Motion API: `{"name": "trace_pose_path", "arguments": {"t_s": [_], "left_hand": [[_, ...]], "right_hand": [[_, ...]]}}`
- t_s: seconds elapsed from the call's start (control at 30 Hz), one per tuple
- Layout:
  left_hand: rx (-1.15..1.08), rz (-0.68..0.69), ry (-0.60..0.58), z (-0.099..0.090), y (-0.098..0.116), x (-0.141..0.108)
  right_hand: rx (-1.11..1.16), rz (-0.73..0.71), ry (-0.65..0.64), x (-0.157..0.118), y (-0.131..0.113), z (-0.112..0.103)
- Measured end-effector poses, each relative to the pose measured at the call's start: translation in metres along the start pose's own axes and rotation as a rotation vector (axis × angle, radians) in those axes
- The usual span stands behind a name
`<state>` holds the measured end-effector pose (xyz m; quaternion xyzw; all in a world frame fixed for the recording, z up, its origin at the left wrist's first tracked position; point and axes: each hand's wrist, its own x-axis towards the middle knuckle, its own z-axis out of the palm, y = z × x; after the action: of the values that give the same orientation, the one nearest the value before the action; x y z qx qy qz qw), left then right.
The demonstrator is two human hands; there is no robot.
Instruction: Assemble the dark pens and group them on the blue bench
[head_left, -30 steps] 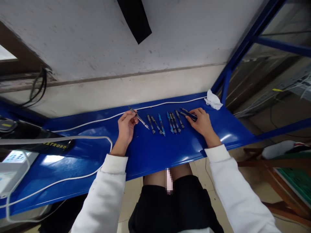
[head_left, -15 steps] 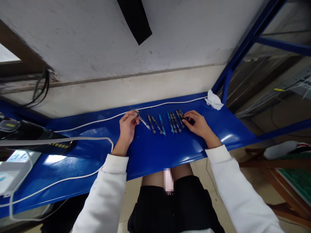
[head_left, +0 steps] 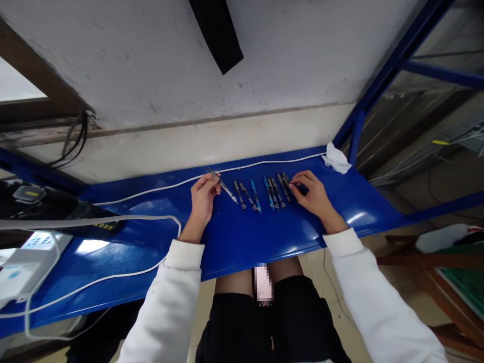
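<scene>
My left hand (head_left: 204,199) pinches a clear and grey pen (head_left: 226,189), its lower end pointing right and down. Several pens lie in a row on the blue table (head_left: 257,237). Toward the left of the row are two dark pens and a blue pen (head_left: 255,195); beside them another blue pen (head_left: 268,192) lies close to more dark pens. My right hand (head_left: 310,194) is at the row's right end, its fingertips at the last dark pen (head_left: 286,177), which they partly hide. Whether the fingers grip it is hard to tell.
A white cable (head_left: 166,187) runs along the table's back to a crumpled tissue (head_left: 336,158) at the right. On the left are a black case (head_left: 75,222), a white power strip (head_left: 26,269) and more cable. Blue frame posts (head_left: 356,133) rise at the right.
The whole view has shifted slightly, so the table and both hands appear a little further right. My right hand's fingers have moved slightly off the rightmost pens, showing more of them.
</scene>
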<state>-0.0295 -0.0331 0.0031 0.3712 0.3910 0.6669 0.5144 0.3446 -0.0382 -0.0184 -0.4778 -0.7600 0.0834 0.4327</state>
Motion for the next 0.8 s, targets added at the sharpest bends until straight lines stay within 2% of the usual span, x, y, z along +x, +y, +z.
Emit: {"name": "trace_pose_path", "arguments": {"t_s": [0.1, 0.27, 0.4, 0.5, 0.6, 0.8], "left_hand": [[0.079, 0.011, -0.002, -0.001, -0.001, 0.001], [0.228, 0.073, -0.037, -0.002, -0.005, 0.001], [0.357, 0.145, -0.035, -0.004, -0.009, 0.000], [0.523, 0.233, -0.010, -0.007, -0.012, 0.000], [0.668, 0.274, -0.009, -0.010, -0.016, 0.002], [0.764, 0.217, -0.052, -0.014, -0.023, 0.004]], "right_hand": [[-0.066, 0.013, 0.036, 0.007, -0.024, 0.010], [-0.248, -0.063, -0.156, 0.021, -0.067, 0.054], [-0.357, -0.044, -0.316, 0.031, -0.081, 0.084], [-0.373, -0.045, -0.383, 0.041, -0.083, 0.090], [-0.318, -0.049, -0.324, 0.057, -0.086, 0.088], [0.126, -0.026, 0.031, 0.087, -0.107, 0.096]]}}
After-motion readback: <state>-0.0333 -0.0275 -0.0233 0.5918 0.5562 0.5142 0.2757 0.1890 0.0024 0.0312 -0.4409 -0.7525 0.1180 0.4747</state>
